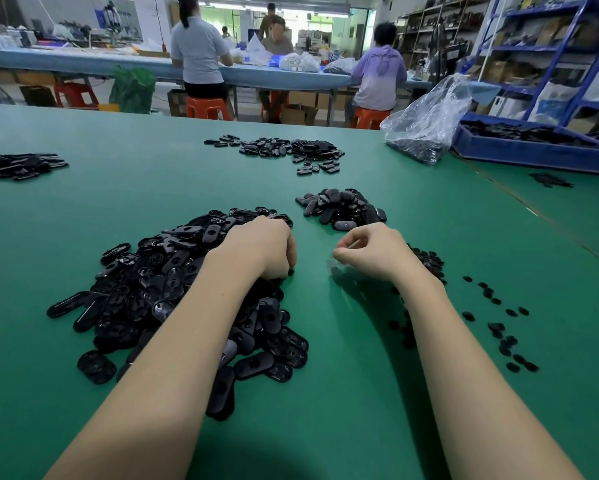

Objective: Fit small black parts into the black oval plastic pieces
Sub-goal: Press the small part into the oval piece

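Evidently you are between fits: your left hand (266, 247) curls into the heap of black oval plastic pieces (159, 289) at lower left, fingertips hidden, so its hold is unclear, and your right hand (370, 252) at centre seems to pinch something blurred, so next comes seating a small black part (468, 316).

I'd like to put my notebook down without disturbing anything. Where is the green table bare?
Bare green mat lies between the near big pile of oval pieces and the far pile, and along the near edge between the forearms. It is crowded around the left hand, the right hand and the scattered small parts.
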Action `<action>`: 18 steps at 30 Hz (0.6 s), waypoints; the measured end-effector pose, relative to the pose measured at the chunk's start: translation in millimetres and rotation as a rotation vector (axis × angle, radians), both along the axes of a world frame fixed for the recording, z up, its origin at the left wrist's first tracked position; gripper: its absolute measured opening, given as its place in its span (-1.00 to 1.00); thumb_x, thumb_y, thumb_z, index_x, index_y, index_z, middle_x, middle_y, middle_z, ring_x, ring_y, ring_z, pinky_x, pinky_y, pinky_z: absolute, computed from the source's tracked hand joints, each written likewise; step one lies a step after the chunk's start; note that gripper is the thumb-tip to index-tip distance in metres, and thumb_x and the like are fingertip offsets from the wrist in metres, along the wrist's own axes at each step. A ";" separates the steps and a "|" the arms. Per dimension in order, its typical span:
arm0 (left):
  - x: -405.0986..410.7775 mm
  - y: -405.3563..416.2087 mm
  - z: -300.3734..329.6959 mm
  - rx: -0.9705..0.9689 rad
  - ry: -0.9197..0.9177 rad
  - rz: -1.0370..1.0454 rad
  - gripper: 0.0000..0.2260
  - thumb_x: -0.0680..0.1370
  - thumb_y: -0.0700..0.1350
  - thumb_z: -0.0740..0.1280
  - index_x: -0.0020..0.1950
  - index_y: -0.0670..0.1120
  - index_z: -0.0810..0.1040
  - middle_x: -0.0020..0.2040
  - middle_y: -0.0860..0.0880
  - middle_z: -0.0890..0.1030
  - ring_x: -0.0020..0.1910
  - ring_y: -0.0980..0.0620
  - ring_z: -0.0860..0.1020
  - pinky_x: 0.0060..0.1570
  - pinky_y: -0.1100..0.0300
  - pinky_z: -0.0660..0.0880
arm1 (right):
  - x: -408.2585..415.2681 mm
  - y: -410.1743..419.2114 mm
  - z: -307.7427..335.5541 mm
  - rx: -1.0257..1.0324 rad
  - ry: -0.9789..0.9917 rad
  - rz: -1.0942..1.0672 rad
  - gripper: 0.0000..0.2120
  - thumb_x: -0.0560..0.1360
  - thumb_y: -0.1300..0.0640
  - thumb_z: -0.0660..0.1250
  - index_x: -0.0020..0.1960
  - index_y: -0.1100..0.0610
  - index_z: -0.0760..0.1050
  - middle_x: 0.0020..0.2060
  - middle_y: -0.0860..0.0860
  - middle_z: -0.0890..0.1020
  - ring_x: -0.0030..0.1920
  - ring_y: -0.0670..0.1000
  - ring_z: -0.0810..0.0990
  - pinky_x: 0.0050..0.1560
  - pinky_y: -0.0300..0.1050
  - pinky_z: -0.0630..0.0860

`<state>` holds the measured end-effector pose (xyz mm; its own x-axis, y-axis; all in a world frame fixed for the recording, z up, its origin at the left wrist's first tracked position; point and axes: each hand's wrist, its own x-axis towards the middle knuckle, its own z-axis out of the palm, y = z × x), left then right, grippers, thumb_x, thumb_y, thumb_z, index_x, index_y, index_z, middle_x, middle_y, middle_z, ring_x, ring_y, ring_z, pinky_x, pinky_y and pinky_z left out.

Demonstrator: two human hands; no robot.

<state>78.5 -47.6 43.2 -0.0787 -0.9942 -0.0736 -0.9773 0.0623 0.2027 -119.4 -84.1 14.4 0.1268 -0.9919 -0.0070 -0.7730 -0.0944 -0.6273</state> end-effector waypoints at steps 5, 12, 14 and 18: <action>-2.7 -0.1 0.5 -0.118 0.066 0.000 -0.85 0.51 -0.13 0.40 -0.06 0.12 0.69 -0.06 0.13 0.67 0.03 0.04 0.62 0.05 0.09 0.57 | -3.0 0.3 2.2 0.018 -0.023 0.026 -0.93 0.46 0.00 0.43 -0.14 -0.06 0.68 -0.23 -0.15 0.73 -0.09 -0.10 0.65 0.09 -0.04 0.62; -32.2 -1.2 -3.1 -0.211 0.845 0.003 -0.90 0.52 -0.06 0.45 -0.02 0.14 0.70 -0.23 0.09 0.69 -0.35 0.26 0.55 -0.34 0.41 0.43 | -31.5 2.6 29.6 0.135 0.112 0.103 -0.92 0.49 0.02 0.47 -0.18 -0.03 0.69 -0.32 -0.22 0.71 -0.32 -0.11 0.57 -0.22 -0.21 0.47; -41.7 0.6 -8.7 -0.104 1.058 0.050 -0.91 0.52 -0.12 0.45 -0.03 0.08 0.69 -0.24 0.04 0.71 -0.32 0.18 0.60 -0.39 0.35 0.46 | -39.7 5.3 38.5 0.203 0.243 0.130 -0.94 0.43 0.01 0.52 -0.20 -0.04 0.70 -0.36 -0.22 0.68 -0.37 -0.14 0.55 -0.25 -0.24 0.46; -50.0 0.8 -23.6 0.034 1.190 0.132 -0.89 0.52 -0.22 0.44 -0.01 -0.04 0.65 -0.13 -0.08 0.72 -0.26 0.07 0.65 -0.37 0.31 0.50 | -47.2 17.5 49.8 0.403 0.419 0.147 -0.91 0.36 0.03 0.61 -0.18 -0.09 0.72 -0.41 -0.21 0.67 -0.52 -0.23 0.54 -0.53 -0.41 0.37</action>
<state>28.5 -46.8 19.7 -0.0131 -0.9986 -0.0505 -0.1739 -0.0474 0.9836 -166.7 -66.6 64.2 0.1682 -0.8730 -0.4579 -0.9591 -0.0375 -0.2806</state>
